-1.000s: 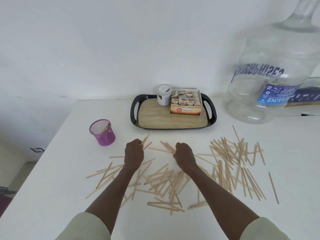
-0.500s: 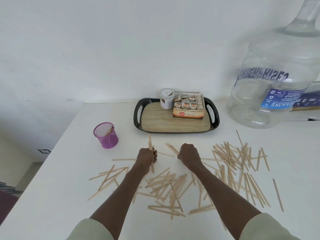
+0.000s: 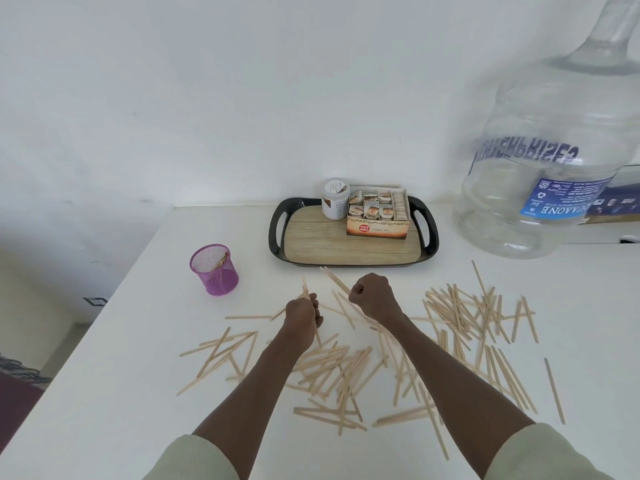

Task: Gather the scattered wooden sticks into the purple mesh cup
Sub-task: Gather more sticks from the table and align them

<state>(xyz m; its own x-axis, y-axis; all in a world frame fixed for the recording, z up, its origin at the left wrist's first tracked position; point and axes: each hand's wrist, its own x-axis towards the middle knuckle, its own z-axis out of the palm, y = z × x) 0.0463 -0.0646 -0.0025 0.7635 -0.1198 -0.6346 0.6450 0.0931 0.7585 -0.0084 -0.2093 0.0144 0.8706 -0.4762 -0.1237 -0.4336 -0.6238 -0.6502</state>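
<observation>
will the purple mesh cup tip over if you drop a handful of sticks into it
Possibly. The cup is open mesh, so likely light, and its base looks narrower than its rim. The few sticks inside lean on one side and poke above it, so a long bundle could lever it over. Steadying it with a hand seems wise.

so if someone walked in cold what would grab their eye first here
Probably the scattered wooden sticks strewn across the near half of the white table, with the left hand and right hand each gripping a few above the pile. Next, the huge clear water jug looming at the far right. Then the purple mesh cup on the left, a few sticks already inside.
</observation>
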